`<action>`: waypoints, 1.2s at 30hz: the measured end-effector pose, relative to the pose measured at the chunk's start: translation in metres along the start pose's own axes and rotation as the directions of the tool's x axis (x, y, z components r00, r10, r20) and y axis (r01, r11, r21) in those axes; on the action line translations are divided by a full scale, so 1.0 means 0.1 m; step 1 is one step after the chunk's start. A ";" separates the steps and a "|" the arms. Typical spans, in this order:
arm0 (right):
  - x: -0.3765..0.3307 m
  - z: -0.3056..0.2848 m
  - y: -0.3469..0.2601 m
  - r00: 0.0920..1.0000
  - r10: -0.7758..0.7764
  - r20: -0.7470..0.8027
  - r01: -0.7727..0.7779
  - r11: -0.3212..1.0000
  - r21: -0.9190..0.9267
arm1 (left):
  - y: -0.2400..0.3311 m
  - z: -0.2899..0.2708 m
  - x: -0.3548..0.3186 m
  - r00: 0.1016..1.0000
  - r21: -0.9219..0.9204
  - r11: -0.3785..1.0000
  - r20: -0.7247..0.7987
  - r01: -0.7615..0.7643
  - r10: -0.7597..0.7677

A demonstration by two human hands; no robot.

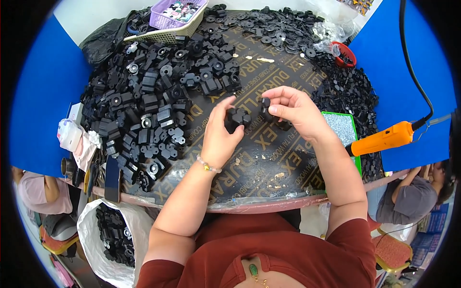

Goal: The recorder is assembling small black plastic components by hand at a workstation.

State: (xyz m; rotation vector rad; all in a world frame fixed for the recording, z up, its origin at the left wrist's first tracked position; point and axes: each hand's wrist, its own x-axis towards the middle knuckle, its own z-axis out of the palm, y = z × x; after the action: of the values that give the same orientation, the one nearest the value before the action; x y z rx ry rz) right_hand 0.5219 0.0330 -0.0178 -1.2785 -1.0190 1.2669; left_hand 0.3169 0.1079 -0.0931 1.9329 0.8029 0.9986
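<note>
Over the middle of the table, my left hand [221, 129] curls its thumb and fingers around a black plastic housing [240, 116] with rounded lobes. Just to the right, my right hand [297, 111] pinches a small round black part [265, 102] between thumb and fingertips. The two pieces are apart, with a small gap between them. Below my right palm a further dark part shows partly; I cannot tell whether it lies on the table or is held. To the left spreads a heap of black plastic housings [149, 101], some with metal rings.
Flat black discs [269, 29] cover the far side, small black pieces [345, 91] the right. A green-edged tray of silvery bits [355, 126] lies under a hanging orange electric screwdriver [384, 138]. A red bowl [353, 55], purple basket [156, 19] and white sack [89, 221] stand around.
</note>
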 end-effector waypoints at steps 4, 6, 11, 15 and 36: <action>-0.01 -0.10 -0.07 0.991 -0.088 -0.096 0.087 0.996 -0.015 | -0.05 0.05 0.00 0.884 -0.643 0.610 0.295 0.464 -0.362; -0.02 -0.20 -0.12 0.983 -0.112 -0.147 0.117 0.993 0.023 | 0.00 -0.04 0.03 0.790 -0.773 0.222 0.508 0.594 -0.342; -0.19 -0.41 -0.24 0.963 -0.155 -0.221 0.147 0.988 -0.052 | 0.09 0.02 0.04 0.774 -0.619 0.465 0.509 0.633 -0.376; -0.35 -0.49 -0.24 0.955 -0.134 -0.263 0.118 0.990 -0.075 | 0.23 0.07 0.30 0.817 0.076 0.879 0.339 0.470 -0.466; -0.98 -0.12 -0.14 0.960 -0.151 -0.236 0.219 0.930 0.296 | 0.24 -0.07 0.66 0.958 -0.500 0.818 0.193 0.283 -0.213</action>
State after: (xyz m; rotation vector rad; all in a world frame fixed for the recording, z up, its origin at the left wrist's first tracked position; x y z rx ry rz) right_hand 0.5263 -0.0634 0.0077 -1.0132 -0.7295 1.0736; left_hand 0.3471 0.1518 -0.0471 1.3626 0.6080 0.8158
